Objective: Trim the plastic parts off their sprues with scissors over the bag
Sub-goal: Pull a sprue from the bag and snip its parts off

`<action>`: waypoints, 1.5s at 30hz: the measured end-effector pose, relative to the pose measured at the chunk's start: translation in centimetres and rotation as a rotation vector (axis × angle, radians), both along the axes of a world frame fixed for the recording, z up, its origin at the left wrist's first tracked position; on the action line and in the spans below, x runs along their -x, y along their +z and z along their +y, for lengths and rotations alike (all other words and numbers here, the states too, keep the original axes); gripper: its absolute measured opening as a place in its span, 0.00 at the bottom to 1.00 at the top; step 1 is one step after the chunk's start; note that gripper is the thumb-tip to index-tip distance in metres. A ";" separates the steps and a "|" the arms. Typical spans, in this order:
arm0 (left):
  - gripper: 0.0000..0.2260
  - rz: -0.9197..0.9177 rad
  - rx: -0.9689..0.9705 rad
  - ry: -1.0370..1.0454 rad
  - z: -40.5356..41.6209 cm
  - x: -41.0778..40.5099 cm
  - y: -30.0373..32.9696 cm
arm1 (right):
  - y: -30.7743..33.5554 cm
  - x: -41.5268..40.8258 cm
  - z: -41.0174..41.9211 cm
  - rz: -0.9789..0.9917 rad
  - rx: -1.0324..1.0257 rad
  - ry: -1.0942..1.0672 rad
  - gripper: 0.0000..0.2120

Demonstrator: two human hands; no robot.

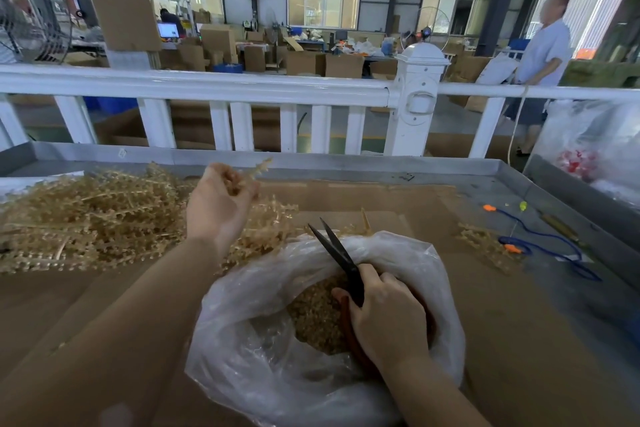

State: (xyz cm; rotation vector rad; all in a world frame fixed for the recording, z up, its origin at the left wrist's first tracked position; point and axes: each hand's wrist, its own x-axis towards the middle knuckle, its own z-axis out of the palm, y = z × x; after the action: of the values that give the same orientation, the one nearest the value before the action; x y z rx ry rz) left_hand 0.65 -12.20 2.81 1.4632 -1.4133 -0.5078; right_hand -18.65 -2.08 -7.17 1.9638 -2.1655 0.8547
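Observation:
My left hand (221, 199) is raised over the table and holds a tan plastic sprue (258, 168), whose tip sticks out past my fingers. A big heap of tan sprues (93, 218) lies to the left. My right hand (388, 315) grips black scissors (341, 258) with reddish handles, blades slightly apart and pointing up-left. They hover over a clear plastic bag (277, 357) with a mass of small trimmed tan parts (315, 312) inside.
Brown cardboard (519, 322) covers the metal table. A few loose sprues (485, 243) lie at right beside a blue cord (554, 246) with orange pieces. A white railing (242, 87) runs behind the table. Another clear bag (595, 149) stands far right. A person (543, 55) stands beyond the railing.

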 end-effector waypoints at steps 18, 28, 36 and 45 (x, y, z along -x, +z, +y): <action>0.15 1.013 -0.464 -0.265 1.5 1.2 -2.4 | 1.1 0.0 0.5 -0.049 -0.046 0.020 0.22; 0.11 1.196 -0.531 -0.214 3.1 3.5 -4.1 | 4.9 0.8 1.1 -0.237 0.070 0.088 0.04; 0.15 1.351 -0.638 -0.269 5.1 6.2 -4.2 | 5.7 -0.6 -0.3 -0.478 0.005 0.167 0.04; 0.14 1.028 -0.607 -0.451 5.8 3.9 -4.9 | 6.4 0.2 -0.5 -0.666 0.004 0.139 0.07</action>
State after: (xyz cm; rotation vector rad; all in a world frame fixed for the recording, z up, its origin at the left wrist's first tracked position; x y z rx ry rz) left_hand -3.25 -6.40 -2.06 0.9904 -0.7302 -1.7904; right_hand -18.88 -2.55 -0.72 2.0481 -2.3262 1.7397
